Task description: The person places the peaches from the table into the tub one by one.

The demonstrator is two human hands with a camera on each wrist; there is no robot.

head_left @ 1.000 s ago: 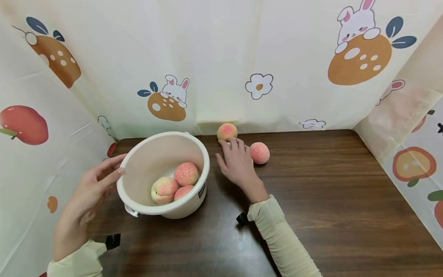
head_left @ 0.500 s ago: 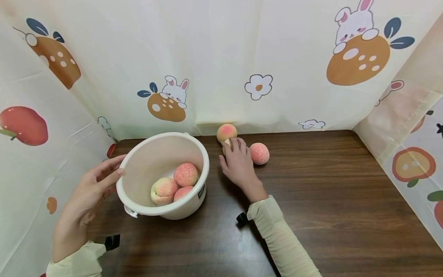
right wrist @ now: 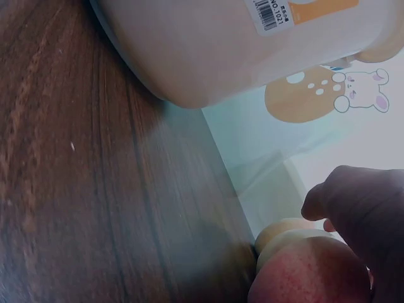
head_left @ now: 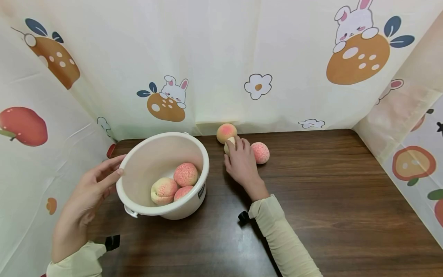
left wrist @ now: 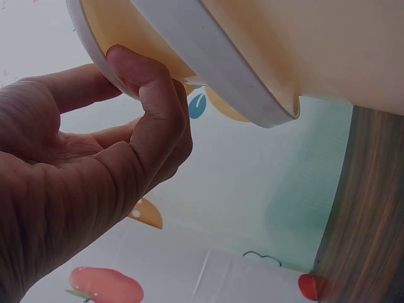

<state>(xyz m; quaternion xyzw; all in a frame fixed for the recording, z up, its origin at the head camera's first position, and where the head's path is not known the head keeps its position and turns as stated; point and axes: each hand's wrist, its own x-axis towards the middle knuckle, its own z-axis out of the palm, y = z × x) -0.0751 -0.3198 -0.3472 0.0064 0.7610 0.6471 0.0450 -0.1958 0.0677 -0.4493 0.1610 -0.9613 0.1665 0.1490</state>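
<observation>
A white bucket stands tilted on the table, with several peaches inside. My left hand holds its left rim between thumb and fingers; the left wrist view shows the thumb over the rim. My right hand reaches over a pale peach, its fingers curved over the fruit and partly hidden. In the right wrist view the thumb stands off from the fruit. Behind it sits a yellow-orange peach, and right of the hand a pink peach.
The dark wooden table ends at a patterned curtain at the back, and similar cloth hangs at both sides. A bucket handle hinge juts out on the left. Black straps with small cameras sit at the wrists.
My right hand has shifted slightly to the right, showing more of the pale peach beside its fingers. My left hand and the bucket have stayed where they were.
</observation>
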